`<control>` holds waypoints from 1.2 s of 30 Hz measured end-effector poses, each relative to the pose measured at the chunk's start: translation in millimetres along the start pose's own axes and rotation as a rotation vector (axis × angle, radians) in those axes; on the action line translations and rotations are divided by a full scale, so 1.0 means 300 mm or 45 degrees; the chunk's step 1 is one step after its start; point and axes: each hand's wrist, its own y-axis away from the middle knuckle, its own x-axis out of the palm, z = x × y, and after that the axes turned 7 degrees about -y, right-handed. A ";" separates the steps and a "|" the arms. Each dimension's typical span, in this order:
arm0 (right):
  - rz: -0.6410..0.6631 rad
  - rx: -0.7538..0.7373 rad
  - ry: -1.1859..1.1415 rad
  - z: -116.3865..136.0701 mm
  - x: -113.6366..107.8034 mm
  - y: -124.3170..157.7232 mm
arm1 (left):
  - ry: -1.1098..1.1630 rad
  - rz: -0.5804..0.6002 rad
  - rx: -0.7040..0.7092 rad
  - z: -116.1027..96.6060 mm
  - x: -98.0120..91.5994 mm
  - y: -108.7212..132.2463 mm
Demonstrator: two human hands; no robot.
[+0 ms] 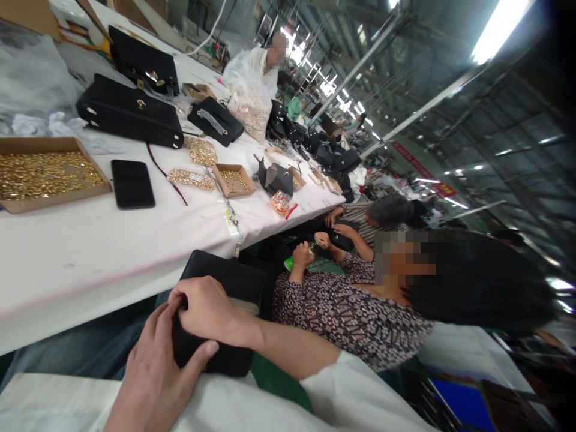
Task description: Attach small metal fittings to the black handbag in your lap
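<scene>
Two bare hands meet at about 6 o'clock, low in the view, both closed on a black leather bag that rests on the person's lap just below the near edge of the desk. The left hand comes up from 7 o'clock and wraps the bag's lower end, thumb pressed flat on its face, apparently to brace it. The right hand reaches in from 4 o'clock on a white-sleeved arm, its fingers curled tight over the bag's edge and lying over the left hand's fingertips. What they pinch there is hidden.

Above, from 9 to 12 o'clock, the white desk carries supplies within arm's reach. A flat cardboard tray of gold metal fittings sits at 9 o'clock, with a dark smartphone lying face up just beside it. At 10 to 11 o'clock lie two black handbags with gold clasps, one nearer, one further back. Towards 12 o'clock a small cardboard box holds more gold pieces, probably kept small so it can slide between seats.

At 3 o'clock a co-worker in a patterned blouse sits close by, leaning forward over something small held in their own hands.
</scene>
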 end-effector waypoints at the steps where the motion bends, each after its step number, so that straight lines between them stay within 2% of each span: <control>1: -0.015 0.005 0.002 0.006 -0.002 0.002 | -0.060 -0.007 0.026 -0.009 -0.001 -0.002; 4: -0.052 0.017 0.029 0.018 -0.002 0.010 | -0.126 -0.046 0.058 -0.017 -0.002 -0.008; 9: -0.188 -0.014 0.060 0.028 0.005 0.019 | -0.122 -0.118 0.149 0.018 -0.003 -0.039; 13: -0.165 -0.003 0.098 0.033 0.000 0.021 | -0.064 -0.081 0.230 0.022 -0.017 -0.056; 19: -0.163 -0.040 0.093 0.036 0.001 0.013 | -0.159 -0.105 0.154 -0.072 -0.050 -0.042; 22: -0.150 -0.022 0.074 0.034 0.006 0.001 | -0.142 -0.095 0.073 -0.091 -0.056 -0.045; 28: -0.022 -0.111 0.077 0.025 0.021 -0.019 | -0.003 -0.137 -0.082 -0.035 -0.051 -0.059; 31: 0.050 -0.137 0.076 0.015 0.022 -0.029 | 0.127 -0.109 -0.176 -0.003 -0.048 -0.071; 36: 0.134 -0.137 0.018 -0.003 0.025 -0.044 | 0.202 -0.038 -0.217 0.035 -0.048 -0.087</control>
